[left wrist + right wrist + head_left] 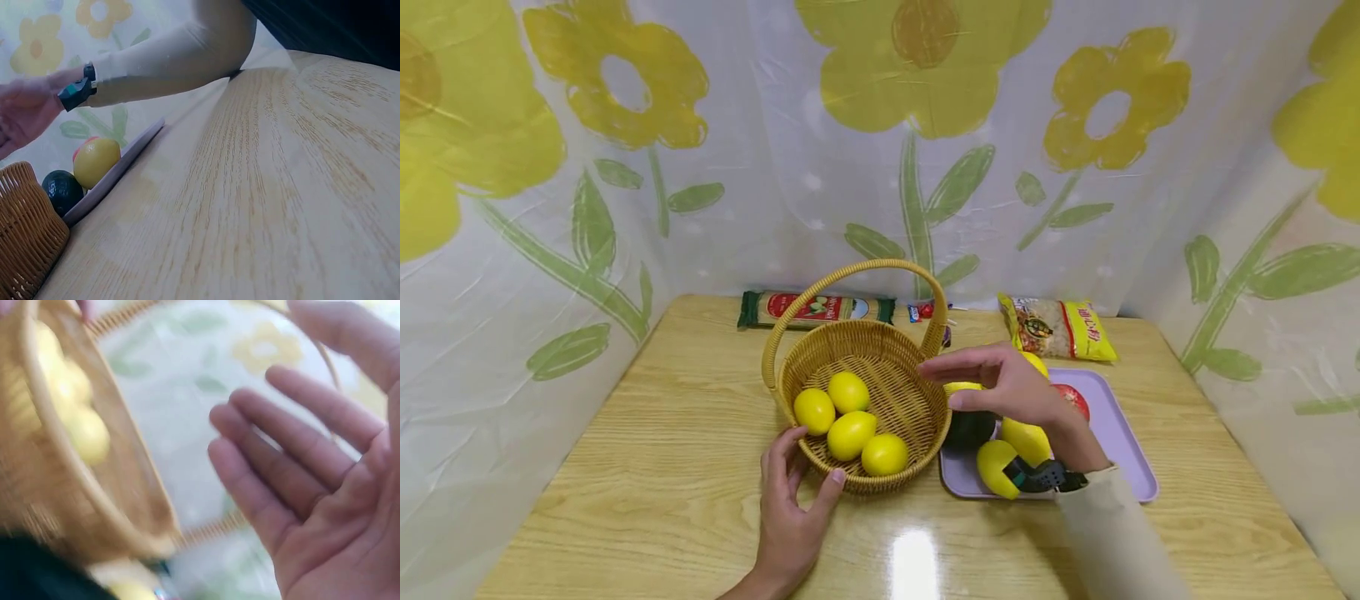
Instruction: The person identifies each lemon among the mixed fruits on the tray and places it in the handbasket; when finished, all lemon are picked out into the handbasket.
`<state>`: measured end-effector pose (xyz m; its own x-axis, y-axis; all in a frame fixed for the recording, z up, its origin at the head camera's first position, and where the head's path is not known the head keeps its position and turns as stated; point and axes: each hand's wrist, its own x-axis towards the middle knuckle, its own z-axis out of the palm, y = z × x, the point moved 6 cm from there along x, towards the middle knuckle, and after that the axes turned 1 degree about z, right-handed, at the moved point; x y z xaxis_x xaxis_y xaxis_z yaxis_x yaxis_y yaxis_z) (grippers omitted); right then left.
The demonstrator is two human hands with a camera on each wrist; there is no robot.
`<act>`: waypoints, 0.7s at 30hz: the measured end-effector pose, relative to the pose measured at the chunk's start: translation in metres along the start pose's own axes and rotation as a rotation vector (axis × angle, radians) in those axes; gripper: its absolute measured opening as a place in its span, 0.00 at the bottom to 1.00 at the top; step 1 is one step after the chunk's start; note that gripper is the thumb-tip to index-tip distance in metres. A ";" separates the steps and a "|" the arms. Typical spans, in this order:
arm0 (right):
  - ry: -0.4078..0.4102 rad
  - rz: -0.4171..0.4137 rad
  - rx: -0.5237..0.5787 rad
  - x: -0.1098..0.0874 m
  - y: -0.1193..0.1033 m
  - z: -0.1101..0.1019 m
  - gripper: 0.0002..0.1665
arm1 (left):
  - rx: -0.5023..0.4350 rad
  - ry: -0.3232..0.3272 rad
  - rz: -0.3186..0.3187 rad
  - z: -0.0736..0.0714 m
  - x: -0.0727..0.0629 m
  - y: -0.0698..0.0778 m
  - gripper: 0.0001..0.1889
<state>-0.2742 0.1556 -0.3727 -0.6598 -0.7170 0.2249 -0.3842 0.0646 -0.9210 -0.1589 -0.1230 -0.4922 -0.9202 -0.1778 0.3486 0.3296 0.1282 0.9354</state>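
Note:
A wicker basket [865, 333] with a tall arched handle stands mid-table. Several lemons [852, 436] lie in its near-left part. My left hand [793, 517] touches the basket's near-left rim, thumb and fingers spread apart. Over the basket's right side hovers my right hand [1011, 387], its fingers extended and holding nothing; the palm [337, 544] shows in the right wrist view. Beneath the right arm is a lilac tray [1123, 433] with yellow fruit [996, 467], a dark green avocado [62, 192] and a red fruit [1073, 400], partly hidden by that arm.
Along the back of the table lie a green-and-red long packet [820, 308], a small blue-and-red wrapped item [921, 312] and a yellow food bag [1060, 329]. A flower-printed curtain [760, 167] encloses the table's back and sides.

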 end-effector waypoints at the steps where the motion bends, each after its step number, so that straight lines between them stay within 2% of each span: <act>1: 0.026 -0.009 0.026 -0.005 0.002 -0.011 0.27 | 0.003 0.000 0.000 0.000 0.000 0.000 0.39; 4: 0.086 -0.039 0.078 -0.017 0.010 -0.039 0.26 | 0.009 0.001 0.000 0.001 0.000 -0.001 0.39; 6: 0.137 -0.043 0.076 -0.026 0.016 -0.057 0.26 | 0.009 0.003 0.002 0.001 0.001 0.000 0.38; 11: 0.323 0.038 -0.023 -0.051 0.034 -0.096 0.23 | -0.004 0.002 0.014 0.001 0.001 0.002 0.38; 14: 0.411 0.119 -0.102 -0.066 0.048 -0.114 0.23 | 0.000 -0.003 0.018 0.001 0.001 0.003 0.37; 17: 0.457 0.237 -0.198 -0.077 0.062 -0.125 0.25 | 0.006 -0.003 0.018 0.001 0.000 0.003 0.37; 21: 0.423 0.425 -0.370 -0.085 0.078 -0.130 0.29 | 0.008 0.000 0.009 0.000 0.000 0.003 0.37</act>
<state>-0.3320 0.3114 -0.4227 -0.9671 -0.2506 0.0434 -0.1825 0.5650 -0.8046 -0.1579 -0.1226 -0.4891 -0.9173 -0.1762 0.3570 0.3362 0.1376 0.9317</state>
